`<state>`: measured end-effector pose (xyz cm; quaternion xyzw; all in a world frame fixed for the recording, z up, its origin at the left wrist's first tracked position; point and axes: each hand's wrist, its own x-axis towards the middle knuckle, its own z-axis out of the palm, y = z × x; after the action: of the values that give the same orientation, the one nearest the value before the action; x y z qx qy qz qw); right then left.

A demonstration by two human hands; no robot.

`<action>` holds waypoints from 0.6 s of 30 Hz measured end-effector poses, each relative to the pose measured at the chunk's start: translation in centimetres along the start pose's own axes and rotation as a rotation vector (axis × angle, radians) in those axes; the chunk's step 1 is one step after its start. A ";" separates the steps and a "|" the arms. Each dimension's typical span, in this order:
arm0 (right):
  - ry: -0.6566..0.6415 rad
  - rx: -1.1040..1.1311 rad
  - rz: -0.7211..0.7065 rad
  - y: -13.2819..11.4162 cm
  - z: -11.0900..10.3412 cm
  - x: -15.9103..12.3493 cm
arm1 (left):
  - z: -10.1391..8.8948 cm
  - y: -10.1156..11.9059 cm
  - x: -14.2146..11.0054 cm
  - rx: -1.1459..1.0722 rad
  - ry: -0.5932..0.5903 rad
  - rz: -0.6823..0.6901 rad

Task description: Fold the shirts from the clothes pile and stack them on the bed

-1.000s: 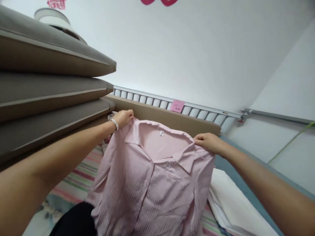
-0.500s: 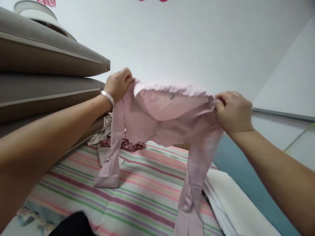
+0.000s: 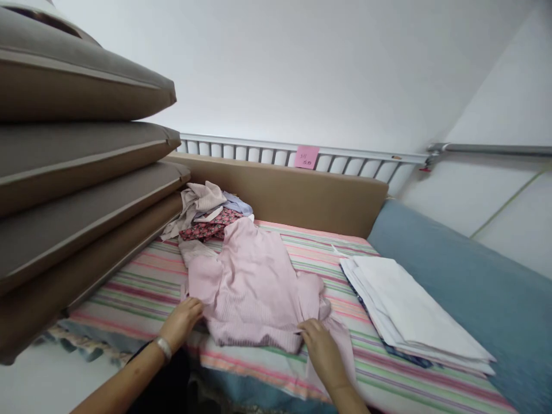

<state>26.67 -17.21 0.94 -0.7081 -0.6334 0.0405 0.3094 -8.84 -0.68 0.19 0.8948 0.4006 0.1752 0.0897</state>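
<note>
A pale pink ribbed long-sleeved shirt (image 3: 259,282) lies spread on the striped sheet (image 3: 146,287), its hem toward the far side and its neckline near me. At the shirt's left shoulder, my left hand (image 3: 181,323), with a silver bracelet at the wrist, has its fingers closed on the fabric. My right hand (image 3: 322,349) pinches the cloth by the right shoulder. One sleeve sticks out beyond my right hand. The other is mostly tucked out of sight on the left.
Beyond the shirt is a heap of crumpled clothes (image 3: 207,210), one with a red floral print. Folded white cloths (image 3: 414,310) are stacked at right. Thick grey-brown cushions (image 3: 86,149) tower at left. A brown padded board (image 3: 276,187) and a blue pad (image 3: 448,270) border the bed.
The shirt was held up in the air, hanging between both hands; now it rests on the bed. Both hands have come down toward me and closer together, and the view has shifted.
</note>
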 end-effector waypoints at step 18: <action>0.109 0.102 0.032 0.4 2.4 -8.5 | 0.1 2.0 -8.7 -0.223 -0.059 -0.116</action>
<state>24.31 -24.06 -4.08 -0.7027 -0.6014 0.0390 0.3783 -12.77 -8.54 -1.40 0.8593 0.4271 0.1870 0.2105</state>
